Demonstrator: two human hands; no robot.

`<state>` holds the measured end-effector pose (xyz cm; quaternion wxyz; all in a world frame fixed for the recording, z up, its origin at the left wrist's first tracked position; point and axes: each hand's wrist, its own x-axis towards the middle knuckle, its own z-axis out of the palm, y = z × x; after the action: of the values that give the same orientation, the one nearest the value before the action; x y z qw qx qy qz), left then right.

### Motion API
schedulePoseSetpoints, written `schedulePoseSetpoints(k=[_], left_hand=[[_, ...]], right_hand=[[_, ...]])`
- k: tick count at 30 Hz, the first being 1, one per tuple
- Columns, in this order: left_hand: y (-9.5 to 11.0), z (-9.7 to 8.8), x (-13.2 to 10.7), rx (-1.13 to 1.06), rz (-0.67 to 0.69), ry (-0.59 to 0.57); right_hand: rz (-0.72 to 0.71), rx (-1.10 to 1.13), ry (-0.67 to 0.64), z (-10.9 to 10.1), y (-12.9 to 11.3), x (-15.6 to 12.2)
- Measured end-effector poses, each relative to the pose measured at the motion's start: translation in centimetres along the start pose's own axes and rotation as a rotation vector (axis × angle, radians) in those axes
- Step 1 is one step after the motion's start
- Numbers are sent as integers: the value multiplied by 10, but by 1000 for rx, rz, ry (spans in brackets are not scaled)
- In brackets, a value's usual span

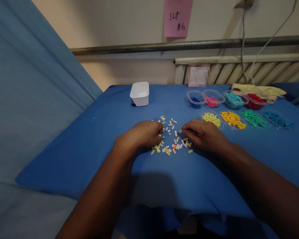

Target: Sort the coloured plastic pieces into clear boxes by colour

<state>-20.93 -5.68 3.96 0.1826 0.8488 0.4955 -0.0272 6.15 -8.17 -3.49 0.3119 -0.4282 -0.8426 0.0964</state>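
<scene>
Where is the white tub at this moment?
Head view: the white tub stands left of centre, near the far edge of the table, beyond the scattered bricks.

Setting: plain indoor room, fitted out as a makeshift sorting station. Home or workplace: cannot tell.

Evidence:
- Beige painted wall [114,26] with a metal rail [189,43] running along it and a ribbed radiator [264,71] below.
- Pink handwritten note [177,18] stuck to the wall, like a station label.
- White cable [264,46] hanging down from a wall fitting.
- Surface [164,186] wrapped in blue cloth; blue drape [27,99] closing off the left side.
- Row of clear tubs [253,118], one colour of pieces per tub, plus a white tub [140,93].
- Loose small pieces [171,139] spread mid-surface.
</scene>
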Motion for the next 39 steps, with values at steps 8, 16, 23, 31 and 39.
schedulePoseSetpoints(k=[8, 16, 23, 31, 39], left_hand=[[5, 5, -3, 33, 72, 39], [14, 20, 16, -925, 194, 214], [8, 23, 19, -963, 149, 89], [0, -5, -9, -86, 103, -145], [33, 1, -5, 192, 22, -135]], right_hand=[[-109, 50, -88, 14, -21, -3], [105, 310, 191, 13, -34, 1], [194, 408, 226, 14, -28, 2], [417, 568, 224, 23, -13, 7], [353, 546, 189, 25, -17, 5]])
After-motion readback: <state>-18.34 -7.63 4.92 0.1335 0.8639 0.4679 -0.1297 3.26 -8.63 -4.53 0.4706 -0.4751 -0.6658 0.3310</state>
